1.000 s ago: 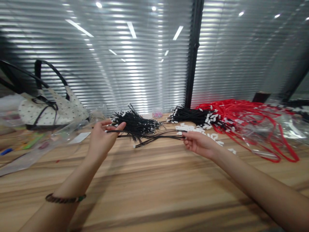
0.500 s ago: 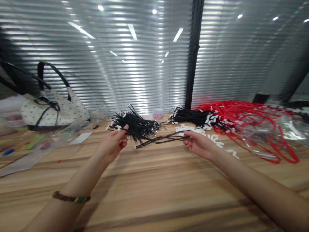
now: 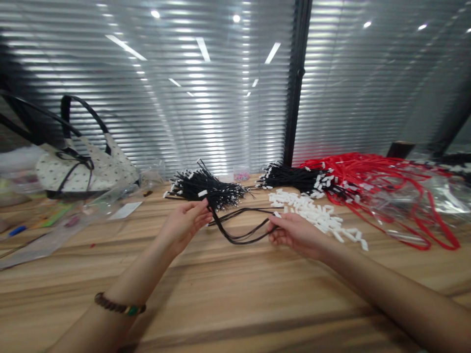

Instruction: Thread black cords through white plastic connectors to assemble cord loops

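Note:
Black cords [image 3: 235, 241] hang in a shallow curve between my two hands, above the wooden table. My left hand [image 3: 186, 223] pinches one end, and a small white tab [image 3: 202, 193] shows just above its fingertips. The other end is pinched by my right hand [image 3: 292, 233], with a bit of white at the fingertips. Just behind my left hand lies a pile of black cords [image 3: 206, 186] with white tabs and shiny tips. White pieces [image 3: 320, 215] are scattered behind and to the right of my right hand.
A second black cord bundle [image 3: 294, 177] lies at the back, beside red straps [image 3: 353, 166] and clear plastic bags [image 3: 390, 211]. At left are a dotted bag [image 3: 88, 171], plastic wrapping [image 3: 40, 245], a blue object [image 3: 17, 230] and a white card [image 3: 126, 210].
Both hands have moved closer together, the left rightward and the right slightly left and down. The cords between them, almost straight before, now sag in a loop.

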Demonstrator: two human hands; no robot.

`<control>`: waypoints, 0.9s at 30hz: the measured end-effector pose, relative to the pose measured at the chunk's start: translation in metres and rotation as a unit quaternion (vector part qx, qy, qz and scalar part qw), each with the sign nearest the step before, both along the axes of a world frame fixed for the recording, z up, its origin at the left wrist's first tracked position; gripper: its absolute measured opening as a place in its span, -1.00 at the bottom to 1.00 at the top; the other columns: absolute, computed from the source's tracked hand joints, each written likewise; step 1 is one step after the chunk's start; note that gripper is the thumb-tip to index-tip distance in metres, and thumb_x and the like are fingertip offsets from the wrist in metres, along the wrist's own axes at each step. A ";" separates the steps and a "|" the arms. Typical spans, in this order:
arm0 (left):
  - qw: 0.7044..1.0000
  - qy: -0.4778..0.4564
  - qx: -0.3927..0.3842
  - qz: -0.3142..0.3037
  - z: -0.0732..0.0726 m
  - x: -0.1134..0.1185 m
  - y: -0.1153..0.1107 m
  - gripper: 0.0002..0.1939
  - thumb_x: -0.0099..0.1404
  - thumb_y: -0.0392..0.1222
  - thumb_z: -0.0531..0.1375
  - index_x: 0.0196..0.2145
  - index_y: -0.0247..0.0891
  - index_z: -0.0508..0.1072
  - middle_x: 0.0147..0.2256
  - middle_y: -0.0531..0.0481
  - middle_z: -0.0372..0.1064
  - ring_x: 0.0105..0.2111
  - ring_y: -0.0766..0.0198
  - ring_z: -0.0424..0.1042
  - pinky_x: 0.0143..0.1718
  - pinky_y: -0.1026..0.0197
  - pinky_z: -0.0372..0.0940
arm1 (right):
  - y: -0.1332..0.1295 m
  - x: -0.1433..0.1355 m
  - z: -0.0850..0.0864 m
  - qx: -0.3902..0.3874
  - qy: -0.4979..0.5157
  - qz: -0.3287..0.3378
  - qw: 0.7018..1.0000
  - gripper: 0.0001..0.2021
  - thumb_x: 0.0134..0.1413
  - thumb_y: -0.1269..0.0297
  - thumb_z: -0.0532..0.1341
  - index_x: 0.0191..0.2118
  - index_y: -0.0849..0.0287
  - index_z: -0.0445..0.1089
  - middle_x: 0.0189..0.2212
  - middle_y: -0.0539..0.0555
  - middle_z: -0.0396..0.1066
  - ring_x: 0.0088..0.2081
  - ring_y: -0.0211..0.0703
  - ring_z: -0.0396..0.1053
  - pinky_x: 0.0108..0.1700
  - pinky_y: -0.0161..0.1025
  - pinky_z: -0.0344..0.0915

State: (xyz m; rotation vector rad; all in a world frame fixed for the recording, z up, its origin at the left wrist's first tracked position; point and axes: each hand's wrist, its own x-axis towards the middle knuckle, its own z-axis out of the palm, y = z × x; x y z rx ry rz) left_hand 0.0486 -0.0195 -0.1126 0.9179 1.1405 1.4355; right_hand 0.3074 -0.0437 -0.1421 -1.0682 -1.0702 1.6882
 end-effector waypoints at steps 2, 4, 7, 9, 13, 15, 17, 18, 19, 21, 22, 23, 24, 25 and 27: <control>1.000 0.021 0.008 -0.021 -0.003 0.006 -0.004 -0.82 0.19 -0.23 0.39 -0.46 -0.39 0.52 -0.48 -0.08 0.55 -0.50 0.35 0.51 -0.39 0.36 0.44 | -0.005 -0.004 -0.001 -0.012 0.008 0.017 1.000 -0.62 0.38 0.37 0.06 -0.48 0.34 0.43 -0.55 0.07 0.46 -0.58 -0.36 0.43 -0.49 -0.42 0.33; 0.998 0.041 0.026 -0.047 -0.006 0.012 -0.009 -0.72 0.07 -0.09 0.46 -0.38 -0.37 0.57 -0.42 -0.07 0.57 -0.46 0.35 0.50 -0.37 0.36 0.42 | -0.011 -0.007 0.000 -0.024 0.025 0.032 0.999 -0.59 0.39 0.36 0.02 -0.48 0.35 0.43 -0.52 0.09 0.48 -0.56 -0.33 0.46 -0.47 -0.40 0.34; 0.991 0.092 0.068 -0.074 -0.006 0.021 -0.018 -0.62 0.01 0.04 0.46 -0.32 -0.30 0.60 -0.36 -0.03 0.58 -0.38 0.33 0.49 -0.35 0.35 0.40 | -0.019 -0.012 0.003 -0.042 0.045 0.053 0.997 -0.59 0.40 0.35 0.01 -0.45 0.36 0.45 -0.50 0.12 0.50 -0.50 -0.28 0.52 -0.39 -0.37 0.39; 0.980 0.143 0.101 -0.098 -0.005 0.026 -0.025 -0.63 0.03 0.05 0.45 -0.28 -0.25 0.62 -0.31 -0.04 0.60 -0.30 0.28 0.51 -0.29 0.33 0.39 | -0.023 -0.014 0.005 -0.051 0.057 0.065 0.995 -0.59 0.39 0.34 0.02 -0.43 0.37 0.46 -0.47 0.14 0.52 -0.45 -0.24 0.55 -0.34 -0.34 0.42; 0.959 0.176 0.135 -0.177 -0.004 0.034 -0.033 -0.64 0.02 -0.01 0.46 -0.22 -0.18 0.63 -0.18 -0.05 0.63 -0.14 0.18 0.54 -0.08 0.23 0.38 | -0.025 -0.015 0.004 -0.047 0.058 0.088 0.993 -0.60 0.39 0.31 0.02 -0.43 0.36 0.44 -0.44 0.15 0.53 -0.45 -0.25 0.55 -0.34 -0.34 0.43; 0.950 0.175 0.139 -0.217 -0.006 0.037 -0.035 -0.64 0.07 0.04 0.43 -0.20 -0.17 0.64 -0.17 -0.05 0.64 -0.15 0.17 0.55 -0.05 0.19 0.38 | -0.024 -0.014 0.002 -0.032 0.046 0.102 0.993 -0.61 0.39 0.30 0.04 -0.45 0.34 0.42 -0.45 0.14 0.52 -0.49 -0.27 0.52 -0.39 -0.35 0.41; 0.945 0.173 0.138 -0.241 -0.008 0.040 -0.036 -0.64 0.14 0.10 0.37 -0.21 -0.18 0.65 -0.20 -0.07 0.64 -0.20 0.18 0.56 -0.08 0.19 0.39 | -0.023 -0.014 -0.001 -0.015 0.034 0.114 0.993 -0.64 0.35 0.24 0.10 -0.45 0.32 0.40 -0.46 0.12 0.51 -0.52 -0.29 0.50 -0.41 -0.35 0.39; 0.944 0.173 0.133 -0.247 -0.010 0.041 -0.037 -0.64 0.15 0.12 0.35 -0.23 -0.19 0.66 -0.22 -0.07 0.65 -0.23 0.19 0.56 -0.11 0.19 0.40 | -0.022 -0.014 -0.003 -0.005 0.026 0.118 0.993 -0.66 0.31 0.20 0.15 -0.44 0.31 0.41 -0.46 0.10 0.50 -0.51 -0.30 0.49 -0.41 -0.35 0.39; 0.944 0.174 0.126 -0.250 -0.011 0.042 -0.038 -0.63 0.15 0.13 0.35 -0.25 -0.21 0.66 -0.25 -0.09 0.65 -0.27 0.21 0.56 -0.14 0.21 0.41 | -0.022 -0.013 -0.004 0.007 0.018 0.119 0.993 -0.69 0.26 0.16 0.21 -0.42 0.30 0.41 -0.46 0.08 0.49 -0.51 -0.32 0.47 -0.41 -0.36 0.39; 0.947 0.165 0.106 -0.254 -0.013 0.044 -0.040 -0.62 0.11 0.13 0.38 -0.30 -0.26 0.66 -0.29 -0.11 0.65 -0.35 0.23 0.55 -0.22 0.22 0.43 | -0.021 -0.013 -0.004 0.044 -0.007 0.114 0.992 -0.69 0.14 0.08 0.31 -0.38 0.29 0.43 -0.47 0.03 0.46 -0.52 -0.36 0.43 -0.42 -0.39 0.36; 0.950 0.153 0.095 -0.256 -0.014 0.045 -0.041 -0.61 0.10 0.13 0.39 -0.30 -0.27 0.66 -0.29 -0.12 0.65 -0.38 0.24 0.55 -0.25 0.22 0.43 | -0.022 -0.013 -0.004 0.066 -0.024 0.112 0.991 -0.66 0.09 0.04 0.33 -0.37 0.28 0.43 -0.48 0.02 0.45 -0.53 -0.38 0.40 -0.45 -0.41 0.33; 0.953 0.135 0.083 -0.259 -0.013 0.046 -0.043 -0.60 0.09 0.12 0.39 -0.29 -0.28 0.65 -0.30 -0.13 0.65 -0.40 0.25 0.54 -0.27 0.22 0.43 | -0.022 -0.013 -0.003 0.089 -0.040 0.112 0.989 -0.64 0.07 0.00 0.34 -0.38 0.27 0.42 -0.49 0.00 0.43 -0.55 -0.39 0.38 -0.49 -0.42 0.29; 0.956 0.111 0.074 -0.261 -0.013 0.047 -0.045 -0.59 0.09 0.11 0.39 -0.26 -0.28 0.63 -0.30 -0.13 0.65 -0.40 0.24 0.54 -0.28 0.20 0.43 | -0.023 -0.013 -0.002 0.109 -0.055 0.115 0.986 -0.62 0.06 -0.03 0.33 -0.39 0.27 0.41 -0.50 -0.01 0.42 -0.57 -0.40 0.35 -0.52 -0.42 0.25; 0.959 0.086 0.067 -0.262 -0.011 0.047 -0.047 -0.59 0.10 0.09 0.39 -0.22 -0.29 0.61 -0.30 -0.13 0.65 -0.39 0.22 0.54 -0.28 0.18 0.43 | -0.024 -0.013 -0.001 0.124 -0.067 0.121 0.983 -0.60 0.07 -0.06 0.31 -0.39 0.26 0.40 -0.50 -0.01 0.42 -0.59 -0.41 0.32 -0.54 -0.42 0.22; 0.963 0.053 0.064 -0.256 -0.009 0.049 -0.050 -0.63 0.13 -0.01 0.36 -0.16 -0.29 0.55 -0.32 -0.13 0.64 -0.37 0.20 0.54 -0.29 0.17 0.41 | -0.027 -0.013 0.002 0.143 -0.084 0.134 0.977 -0.60 0.08 -0.07 0.28 -0.38 0.24 0.39 -0.51 -0.04 0.39 -0.61 -0.43 0.27 -0.55 -0.41 0.18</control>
